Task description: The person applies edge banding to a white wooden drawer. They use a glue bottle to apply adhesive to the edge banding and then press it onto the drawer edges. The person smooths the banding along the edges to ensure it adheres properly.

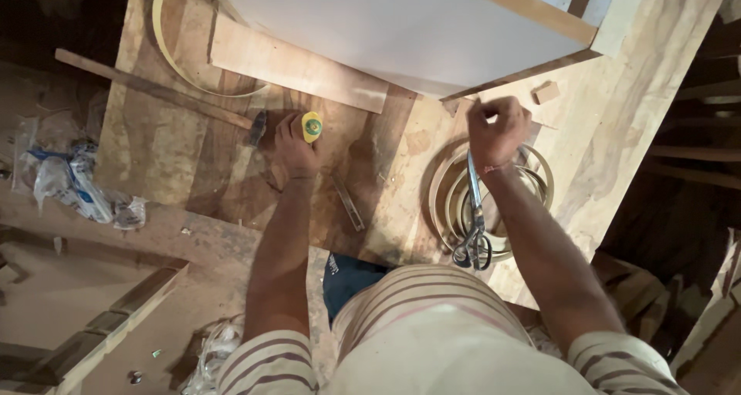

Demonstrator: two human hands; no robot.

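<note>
Tape measure [311, 126], yellow w/ green centre, sits on the bench [154, 148] at the left hand [293, 150]; fingers curl round its near side, clamped on it, pressing it down to the wood. Hammer [166, 94] lies just left of that hand, head touching or v. near the knuckles, can't tell which.

Right hand [498, 126] is raised over the coil [532, 171] of pale edge banding, fist closed, fingers together, pinching something thin – prob. the band's end, too small to be sure. Scissors [477, 225] lie on the coil below the wrist, handles toward the person, blades pointing up at the fist; not held.

Outward: white panel [401, 32] w/ wood edging fills the top of the bench, plank [297, 67] along its near edge. 2nd band loop [181, 63] at top left. Small block [546, 92] right of the fist. Plastic bags [69, 179] on floor, left.

Step, as judged: measuring/pulling off a length of banding, both hands engaged. Next move would call for holding the strip taut, reading the length against the tape, then freeing one hand for the scissors. Coil is springy – may unwind if let go.
</note>
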